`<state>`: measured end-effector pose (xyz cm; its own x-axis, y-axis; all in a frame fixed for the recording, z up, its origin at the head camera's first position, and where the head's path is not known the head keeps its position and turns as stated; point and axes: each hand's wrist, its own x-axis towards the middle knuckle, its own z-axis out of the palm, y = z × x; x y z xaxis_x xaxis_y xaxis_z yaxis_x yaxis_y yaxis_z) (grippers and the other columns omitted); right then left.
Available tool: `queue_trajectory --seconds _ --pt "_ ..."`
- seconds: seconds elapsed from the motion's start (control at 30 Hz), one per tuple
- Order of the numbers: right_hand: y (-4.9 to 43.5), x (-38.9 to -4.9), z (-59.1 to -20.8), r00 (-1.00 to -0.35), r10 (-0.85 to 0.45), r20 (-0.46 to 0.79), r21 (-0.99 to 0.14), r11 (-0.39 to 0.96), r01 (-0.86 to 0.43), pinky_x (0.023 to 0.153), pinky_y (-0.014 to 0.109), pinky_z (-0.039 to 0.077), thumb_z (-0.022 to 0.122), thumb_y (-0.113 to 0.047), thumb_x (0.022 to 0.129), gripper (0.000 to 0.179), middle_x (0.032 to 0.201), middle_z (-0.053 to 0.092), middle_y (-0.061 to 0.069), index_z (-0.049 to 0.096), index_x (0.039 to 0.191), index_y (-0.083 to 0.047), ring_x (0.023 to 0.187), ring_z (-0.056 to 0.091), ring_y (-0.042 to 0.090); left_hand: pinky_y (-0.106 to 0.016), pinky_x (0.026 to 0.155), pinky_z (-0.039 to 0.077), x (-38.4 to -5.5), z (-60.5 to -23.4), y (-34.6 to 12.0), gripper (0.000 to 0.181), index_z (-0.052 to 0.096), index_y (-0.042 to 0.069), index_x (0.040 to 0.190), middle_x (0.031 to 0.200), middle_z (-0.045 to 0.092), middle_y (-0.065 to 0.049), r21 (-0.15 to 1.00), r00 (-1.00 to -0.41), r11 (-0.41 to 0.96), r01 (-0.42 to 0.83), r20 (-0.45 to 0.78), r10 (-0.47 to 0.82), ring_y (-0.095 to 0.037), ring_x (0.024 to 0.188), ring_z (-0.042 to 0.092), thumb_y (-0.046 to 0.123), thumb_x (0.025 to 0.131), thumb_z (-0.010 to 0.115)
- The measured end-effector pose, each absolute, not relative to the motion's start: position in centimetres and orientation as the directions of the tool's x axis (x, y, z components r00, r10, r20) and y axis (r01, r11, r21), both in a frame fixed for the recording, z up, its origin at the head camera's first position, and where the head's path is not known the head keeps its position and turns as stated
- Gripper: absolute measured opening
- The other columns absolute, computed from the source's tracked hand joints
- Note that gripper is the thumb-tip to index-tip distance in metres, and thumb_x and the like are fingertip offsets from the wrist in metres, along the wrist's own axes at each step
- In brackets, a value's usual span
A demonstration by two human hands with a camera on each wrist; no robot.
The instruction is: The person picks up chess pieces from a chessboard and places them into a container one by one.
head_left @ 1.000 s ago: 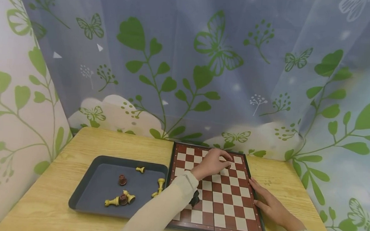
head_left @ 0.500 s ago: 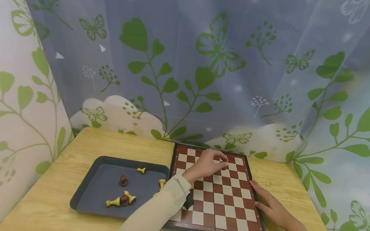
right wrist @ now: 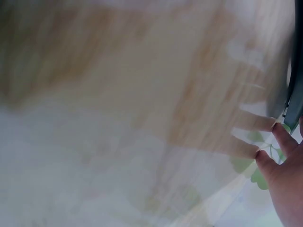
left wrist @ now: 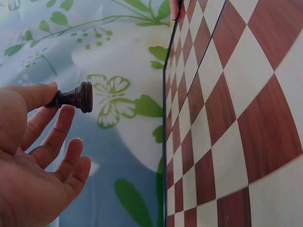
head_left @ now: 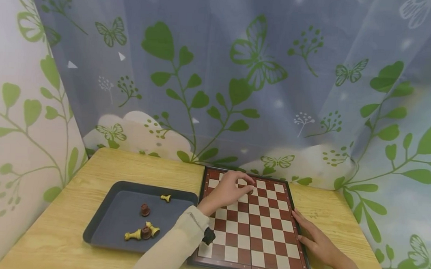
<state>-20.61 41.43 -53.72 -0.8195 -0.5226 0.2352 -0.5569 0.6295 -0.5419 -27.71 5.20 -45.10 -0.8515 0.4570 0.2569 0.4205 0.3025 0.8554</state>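
Note:
My left hand (head_left: 225, 192) is over the far part of the red-and-white chessboard (head_left: 268, 235). Between thumb and fingers it pinches a dark brown chess piece (left wrist: 78, 97) by the top, so the head is hidden while the round base points away. In the left wrist view this base stands apart from the board surface, and the other fingers are loosely bent. My right hand (head_left: 316, 239) lies at the board's right edge, fingertips touching the dark frame; the right wrist view shows its fingers (right wrist: 284, 139) extended on the table by that edge.
A dark grey tray (head_left: 124, 207) sits left of the board on the wooden table (head_left: 46, 231). Inside lie several yellow and brown chess pieces, among them a yellow one (head_left: 132, 235) and a brown one (head_left: 145, 210). A patterned curtain (head_left: 210, 89) hangs close behind.
My left hand has moved left across the far rows with the dark chess piece still pinched. The left sleeve now covers the yellow pieces by the tray's right wall. My right hand stays put.

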Motion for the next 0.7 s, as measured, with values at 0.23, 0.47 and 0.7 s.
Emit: queue_trajectory --seconds 0.23,0.47,0.7 --pt "41.5 -20.6 -53.9 -0.815 -0.529 0.237 -0.551 0.618 -0.561 0.107 -0.001 0.012 0.058 -0.006 0.102 0.064 0.168 0.019 0.008 0.029 0.159 0.001 0.146 0.009 -0.015 -0.048 0.107 0.046 -26.6 -44.2 3.3 0.021 0.074 0.013 0.119 0.130 0.066 -0.006 0.846 -0.852 0.301 0.441 0.289 0.437 -0.027 0.128 0.056 0.021 0.101 0.066" --pt "41.3 -20.4 -53.7 -0.821 -0.522 0.230 -0.572 0.610 -0.548 0.106 -0.002 0.012 0.058 -0.006 0.102 0.063 0.166 0.014 -0.010 0.029 0.158 0.003 0.145 0.009 -0.017 -0.052 0.107 0.043 -26.0 -43.9 1.8 0.025 0.073 0.012 0.122 0.130 0.067 -0.007 0.823 -0.850 0.319 0.471 0.326 0.414 -0.030 0.133 0.051 0.022 0.101 0.067" --pt "41.3 -20.5 -53.7 -0.817 -0.526 0.237 -0.559 0.614 -0.558 0.106 -0.002 0.012 0.057 -0.005 0.102 0.063 0.166 0.013 -0.013 0.030 0.158 0.003 0.146 0.009 -0.016 -0.052 0.112 0.040 -25.5 -43.7 0.8 0.023 0.074 0.012 0.120 0.127 0.069 -0.007 0.811 -0.851 0.328 0.485 0.351 0.390 -0.031 0.132 0.052 0.021 0.099 0.069"
